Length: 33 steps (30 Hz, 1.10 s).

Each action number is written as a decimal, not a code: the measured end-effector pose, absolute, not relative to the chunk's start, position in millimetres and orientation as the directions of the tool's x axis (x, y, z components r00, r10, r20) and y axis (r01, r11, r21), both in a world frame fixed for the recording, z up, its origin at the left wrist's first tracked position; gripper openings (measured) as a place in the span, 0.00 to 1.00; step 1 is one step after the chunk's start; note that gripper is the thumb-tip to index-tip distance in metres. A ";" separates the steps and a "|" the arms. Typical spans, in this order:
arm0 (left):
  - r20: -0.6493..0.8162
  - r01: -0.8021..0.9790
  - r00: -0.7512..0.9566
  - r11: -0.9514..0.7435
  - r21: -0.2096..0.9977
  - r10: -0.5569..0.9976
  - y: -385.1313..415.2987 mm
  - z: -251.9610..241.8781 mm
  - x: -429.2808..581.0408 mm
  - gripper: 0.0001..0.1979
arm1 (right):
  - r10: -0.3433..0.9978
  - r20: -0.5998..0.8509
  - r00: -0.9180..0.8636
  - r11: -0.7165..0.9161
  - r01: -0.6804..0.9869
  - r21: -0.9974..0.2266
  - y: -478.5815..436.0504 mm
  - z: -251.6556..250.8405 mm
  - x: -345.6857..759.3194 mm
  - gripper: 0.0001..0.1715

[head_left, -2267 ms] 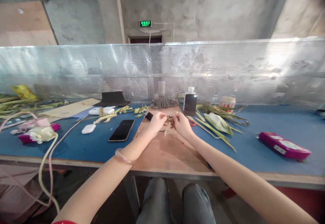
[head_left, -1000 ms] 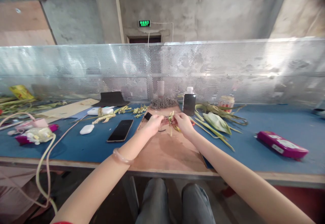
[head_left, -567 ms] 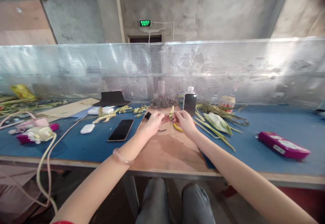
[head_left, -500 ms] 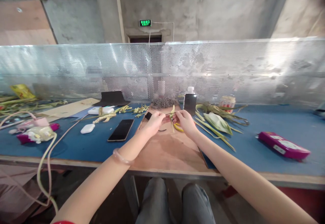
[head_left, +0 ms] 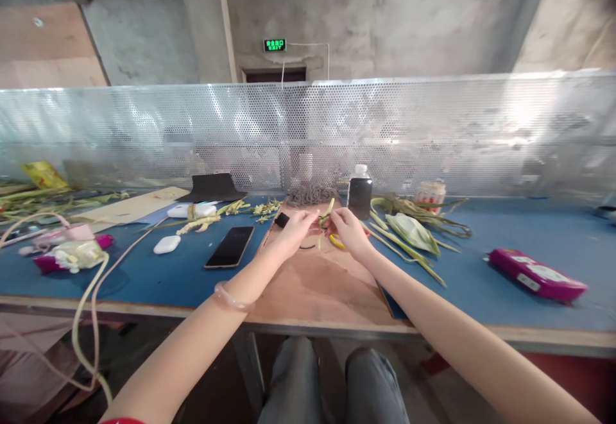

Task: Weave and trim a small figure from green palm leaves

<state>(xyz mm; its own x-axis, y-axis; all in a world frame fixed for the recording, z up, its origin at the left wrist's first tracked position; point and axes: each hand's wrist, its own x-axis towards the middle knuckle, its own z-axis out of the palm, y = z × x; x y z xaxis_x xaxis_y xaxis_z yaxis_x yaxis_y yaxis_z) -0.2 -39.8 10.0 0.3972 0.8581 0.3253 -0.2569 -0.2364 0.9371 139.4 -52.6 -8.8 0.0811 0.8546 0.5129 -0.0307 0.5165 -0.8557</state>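
Note:
My left hand [head_left: 299,228] and my right hand [head_left: 351,231] meet over a wooden board [head_left: 317,292]. Between their closed fingertips is a small yellow-green strip of plant leaf [head_left: 329,210], its tip sticking up and leaning right. Both hands pinch this piece; the exact grip is partly hidden by the fingers. Beneath my right hand a yellow curved handle [head_left: 336,242] shows, the rest of that tool being covered. A short dark strand [head_left: 307,247] lies on the board below my left hand. Behind the hands sits a heap of grey cord [head_left: 312,195].
A bottle of dark liquid [head_left: 360,192] stands behind my right hand. Green leaves [head_left: 414,234] and a magenta packet [head_left: 536,274] lie to the right. At left are a phone [head_left: 230,247], a white case [head_left: 166,244] and cables [head_left: 77,321]. A perforated metal screen [head_left: 231,129] closes the back.
The leaf strip, nearly upright before, now leans to the right. The dark strand stretched between my hands no longer shows there. My hands have barely shifted.

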 end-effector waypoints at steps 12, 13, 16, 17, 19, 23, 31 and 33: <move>0.450 -0.088 0.529 -0.481 0.872 0.720 -28.3 11.7 -11.9 0.18 | 0.807 0.586 0.072 0.584 0.052 -0.810 -64.5 -0.5 140.0 0.15; 0.449 -0.106 0.522 -0.467 0.878 0.725 -27.9 11.5 -11.8 0.17 | 0.808 0.584 0.076 0.583 0.037 -0.812 -65.4 0.8 139.9 0.16; 0.441 -0.185 0.473 -0.403 0.896 0.763 -28.2 12.3 -11.9 0.17 | 0.787 0.591 0.178 0.590 0.066 -0.805 -67.6 5.3 142.3 0.18; 0.431 -0.210 0.455 -0.377 0.902 0.779 -28.5 13.0 -12.0 0.16 | 0.772 0.595 0.223 0.586 0.111 -0.803 -67.8 6.5 143.7 0.17; 0.406 -0.255 0.433 -0.323 0.911 0.805 -29.3 14.8 -12.2 0.15 | 0.752 0.598 0.278 0.556 0.220 -0.802 -66.9 7.2 146.6 0.16; 0.397 -0.327 0.437 -0.269 0.906 0.807 -29.8 17.3 -12.1 0.14 | 0.804 0.580 0.127 0.514 0.342 -0.787 -60.1 0.6 148.7 0.18; 0.414 -0.343 0.519 -0.262 0.902 0.748 -28.3 19.4 -16.8 0.16 | 0.757 0.654 -0.005 0.623 0.311 -0.718 -55.0 -9.7 144.9 0.17; 0.408 -0.334 0.532 -0.259 0.906 0.742 -27.3 19.2 -18.3 0.16 | 0.744 0.668 -0.007 0.630 0.339 -0.698 -57.8 -8.2 145.1 0.17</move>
